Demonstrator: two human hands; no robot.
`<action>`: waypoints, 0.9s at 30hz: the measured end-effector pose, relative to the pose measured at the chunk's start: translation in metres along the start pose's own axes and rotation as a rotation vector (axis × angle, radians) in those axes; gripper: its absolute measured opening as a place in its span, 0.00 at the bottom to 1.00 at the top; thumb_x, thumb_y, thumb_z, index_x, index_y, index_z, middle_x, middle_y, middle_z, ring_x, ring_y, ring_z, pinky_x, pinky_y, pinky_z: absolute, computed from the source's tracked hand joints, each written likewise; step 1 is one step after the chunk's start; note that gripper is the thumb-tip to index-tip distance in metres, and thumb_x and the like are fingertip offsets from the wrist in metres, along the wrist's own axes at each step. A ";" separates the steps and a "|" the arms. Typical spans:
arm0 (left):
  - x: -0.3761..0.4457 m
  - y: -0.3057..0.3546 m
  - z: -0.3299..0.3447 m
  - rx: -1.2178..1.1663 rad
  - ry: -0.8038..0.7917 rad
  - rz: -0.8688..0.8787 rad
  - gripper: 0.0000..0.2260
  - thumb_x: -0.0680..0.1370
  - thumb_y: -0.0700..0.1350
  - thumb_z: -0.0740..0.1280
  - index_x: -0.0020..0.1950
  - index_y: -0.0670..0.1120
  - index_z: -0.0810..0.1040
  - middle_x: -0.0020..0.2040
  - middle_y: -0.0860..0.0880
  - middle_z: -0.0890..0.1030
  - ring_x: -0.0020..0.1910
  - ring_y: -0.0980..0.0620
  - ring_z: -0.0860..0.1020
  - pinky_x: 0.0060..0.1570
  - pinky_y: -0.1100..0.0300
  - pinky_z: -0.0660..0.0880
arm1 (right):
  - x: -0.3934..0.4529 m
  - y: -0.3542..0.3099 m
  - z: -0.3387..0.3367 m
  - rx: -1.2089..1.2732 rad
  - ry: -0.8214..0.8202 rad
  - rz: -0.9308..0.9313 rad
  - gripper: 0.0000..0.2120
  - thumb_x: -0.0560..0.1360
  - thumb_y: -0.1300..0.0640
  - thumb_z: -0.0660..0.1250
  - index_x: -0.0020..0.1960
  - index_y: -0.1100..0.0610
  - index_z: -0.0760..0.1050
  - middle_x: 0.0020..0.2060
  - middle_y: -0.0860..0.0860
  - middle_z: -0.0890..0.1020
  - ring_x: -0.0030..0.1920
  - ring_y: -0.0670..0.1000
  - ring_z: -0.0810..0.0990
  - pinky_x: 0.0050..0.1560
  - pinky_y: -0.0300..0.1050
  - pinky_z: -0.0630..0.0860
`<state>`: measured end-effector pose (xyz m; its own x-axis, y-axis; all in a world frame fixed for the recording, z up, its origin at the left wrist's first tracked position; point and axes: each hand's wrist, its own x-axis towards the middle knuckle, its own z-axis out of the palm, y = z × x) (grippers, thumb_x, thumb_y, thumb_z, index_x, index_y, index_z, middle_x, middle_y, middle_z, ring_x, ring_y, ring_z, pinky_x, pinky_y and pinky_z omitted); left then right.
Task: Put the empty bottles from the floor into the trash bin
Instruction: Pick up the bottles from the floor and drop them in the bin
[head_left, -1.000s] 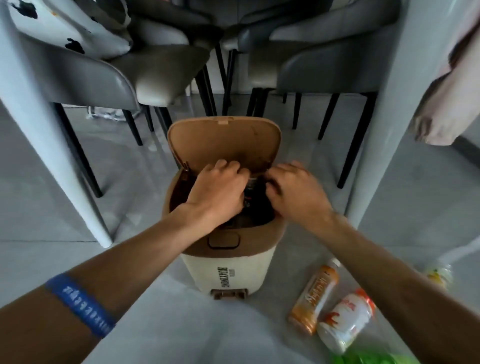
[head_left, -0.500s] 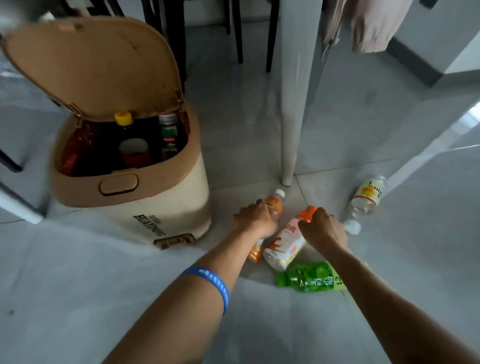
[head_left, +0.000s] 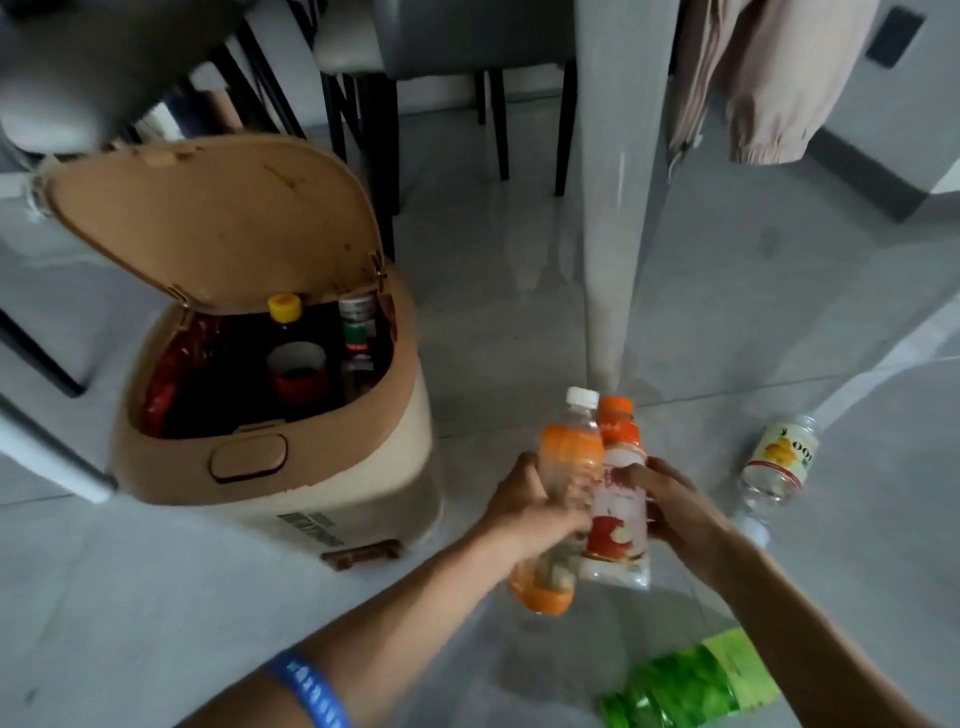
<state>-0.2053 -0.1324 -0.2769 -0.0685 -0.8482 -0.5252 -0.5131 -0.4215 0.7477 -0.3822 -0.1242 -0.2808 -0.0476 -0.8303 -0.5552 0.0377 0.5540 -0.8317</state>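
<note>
The grip of the left hand (head_left: 524, 512) is clamped around the middle of the orange-labelled bottle (head_left: 563, 499), and the grip of the right hand (head_left: 675, 512) is clamped on the white bottle with the red label (head_left: 618, 499). Both bottles are held upright, touching side by side, lifted off the floor (head_left: 519, 270) just right of the trash bin (head_left: 363, 467).

The bin's tan lid (head_left: 208, 218) stands open, and inside sit a yellow-capped bottle (head_left: 284, 312), a dark bottle with a silver top (head_left: 357, 332) and a red cup-like item (head_left: 298, 371), so room looks limited.

These are thin plastic bottles, clear-walled with glossy shrink labels. Empty, they should be very light, and they likely dent under a firm squeeze. The smooth labels may slip, so holding at the waist below the shoulder, as now, seems sound.

A clear bottle with a yellow label (head_left: 779, 457) lies on its side on the floor to the right, and a green bottle (head_left: 685, 680) lies at the near edge. The floor is polished grey tile, where round bottles could roll.
</note>
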 end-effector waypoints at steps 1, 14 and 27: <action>-0.013 0.012 -0.010 0.049 -0.046 0.081 0.32 0.53 0.55 0.77 0.55 0.56 0.75 0.50 0.55 0.84 0.51 0.54 0.82 0.55 0.51 0.79 | -0.007 -0.016 0.002 -0.010 -0.053 -0.059 0.31 0.62 0.45 0.74 0.61 0.58 0.75 0.54 0.65 0.83 0.51 0.63 0.82 0.54 0.60 0.77; -0.150 0.122 -0.274 -0.174 0.056 0.582 0.30 0.65 0.32 0.78 0.62 0.51 0.75 0.51 0.53 0.85 0.53 0.57 0.83 0.53 0.59 0.79 | -0.093 -0.215 0.130 0.169 -0.497 -0.562 0.28 0.68 0.60 0.67 0.69 0.54 0.70 0.57 0.55 0.82 0.58 0.57 0.83 0.54 0.55 0.81; -0.102 0.024 -0.314 -0.071 0.327 0.341 0.33 0.70 0.42 0.78 0.70 0.55 0.67 0.62 0.51 0.75 0.61 0.52 0.73 0.52 0.60 0.71 | -0.069 -0.197 0.238 -0.561 0.007 -0.578 0.31 0.69 0.47 0.76 0.67 0.54 0.69 0.51 0.47 0.76 0.53 0.48 0.76 0.47 0.39 0.71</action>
<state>0.0581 -0.1567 -0.0777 0.0553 -0.9937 -0.0980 -0.4476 -0.1124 0.8872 -0.1484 -0.1906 -0.0774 0.0874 -0.9955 -0.0352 -0.5016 -0.0134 -0.8650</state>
